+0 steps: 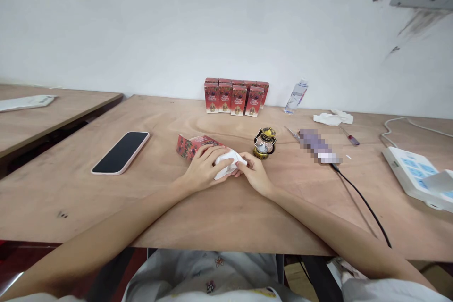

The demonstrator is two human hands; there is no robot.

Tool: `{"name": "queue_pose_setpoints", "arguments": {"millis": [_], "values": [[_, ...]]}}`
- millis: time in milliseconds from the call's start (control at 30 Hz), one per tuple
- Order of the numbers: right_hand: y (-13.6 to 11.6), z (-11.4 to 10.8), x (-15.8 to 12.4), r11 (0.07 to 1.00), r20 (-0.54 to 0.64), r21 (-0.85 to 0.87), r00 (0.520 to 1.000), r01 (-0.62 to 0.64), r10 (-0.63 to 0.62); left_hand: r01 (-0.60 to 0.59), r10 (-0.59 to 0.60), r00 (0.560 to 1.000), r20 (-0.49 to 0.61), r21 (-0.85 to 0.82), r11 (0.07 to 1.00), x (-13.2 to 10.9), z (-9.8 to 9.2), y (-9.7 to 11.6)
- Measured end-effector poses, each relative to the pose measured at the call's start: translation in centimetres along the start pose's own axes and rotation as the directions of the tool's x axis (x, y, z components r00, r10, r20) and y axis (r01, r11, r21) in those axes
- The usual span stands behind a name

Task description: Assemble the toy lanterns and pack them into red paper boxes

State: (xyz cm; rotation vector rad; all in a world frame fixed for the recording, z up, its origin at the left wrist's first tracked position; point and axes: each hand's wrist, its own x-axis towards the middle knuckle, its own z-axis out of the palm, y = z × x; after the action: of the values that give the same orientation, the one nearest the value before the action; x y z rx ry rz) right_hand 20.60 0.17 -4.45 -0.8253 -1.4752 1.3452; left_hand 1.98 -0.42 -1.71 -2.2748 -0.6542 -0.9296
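A red printed box (193, 145) lies on its side in the middle of the wooden table (226, 212). Its open end is covered by white folded paper or packing (228, 163). My left hand (203, 168) rests over the box end, its fingers curled on the white piece. My right hand (255, 173) pinches the same white piece from the right. Just behind my right hand stands a small gold and black lantern ornament (264, 143).
Several matching red boxes (235, 96) stand in a row by the wall. A phone (121, 152) lies face up at left. At right are a water bottle (296, 96), crumpled tissue (332, 118), a screwdriver (350, 138), a black cable (364, 203) and a white power strip (414, 174).
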Motion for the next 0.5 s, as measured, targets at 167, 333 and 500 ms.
{"name": "queue_pose_setpoints", "arguments": {"millis": [167,333,500], "values": [[-1.0,0.0,-1.0,0.992,0.029,-0.005,0.992,0.125,-0.125,0.036,-0.039,0.993,-0.114,-0.024,0.999,0.2,-0.5,0.0],[-1.5,-0.2,-1.8,0.931,0.112,-0.114,0.935,0.348,-0.336,0.041,-0.044,0.976,-0.213,-0.021,0.999,-0.1,-0.8,0.1],[-1.1,-0.4,-1.4,0.911,0.205,-0.144,0.913,0.386,-0.354,0.019,-0.026,0.974,-0.224,-0.033,0.999,-0.1,-0.8,0.3]]}}
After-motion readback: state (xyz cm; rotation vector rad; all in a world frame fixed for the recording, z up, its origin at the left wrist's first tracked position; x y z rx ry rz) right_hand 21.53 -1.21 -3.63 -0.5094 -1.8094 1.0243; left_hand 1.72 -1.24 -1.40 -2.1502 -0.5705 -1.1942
